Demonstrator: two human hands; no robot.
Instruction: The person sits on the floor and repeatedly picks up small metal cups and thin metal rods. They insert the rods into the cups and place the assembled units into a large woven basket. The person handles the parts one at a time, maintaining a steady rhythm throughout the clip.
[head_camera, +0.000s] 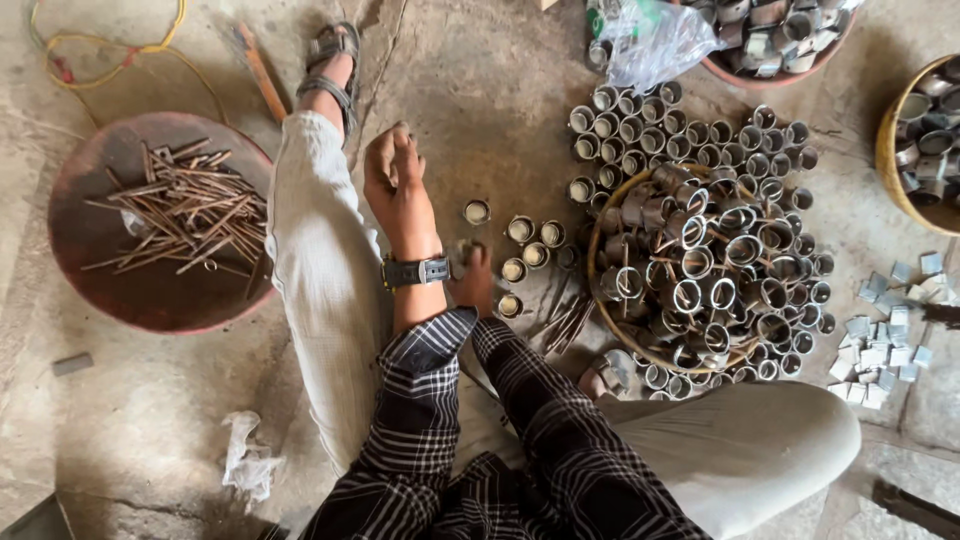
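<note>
- Cable (100, 50), yellow and looped, lies on the concrete floor (150, 420) at the far left.
- Below it we see a round rusty pan (90, 260) holding a loose heap of thin metal rods (185, 210).
- A crumpled white rag (245, 460) lies on the floor near our left knee.
- Our left leg (320, 260) in pale trousers stretches forward, the sandalled foot (330, 60) at the top, and it lies between the pan and our hands.
- Our left hand (395, 170), with a watch (415, 270) on the wrist, is loosely curled with fingers pointing away; we cannot tell whether it holds anything.
- Our right hand (472, 280) crosses under the left forearm, which hides part of it; it appears closed on a small metal ring (462, 250).
- Just beside it, a few short metal rings (525, 250) stand upright in a small cluster on the floor.
- Further right a woven basket (600, 300) is heaped with similar rings, and rows of rings (690, 130) stand around it.
- A clear plastic bag (655, 40) lies at the top, by another bowl (780, 70) of rings.
- Small flat grey squares (880, 350) are scattered at the far right.
</note>
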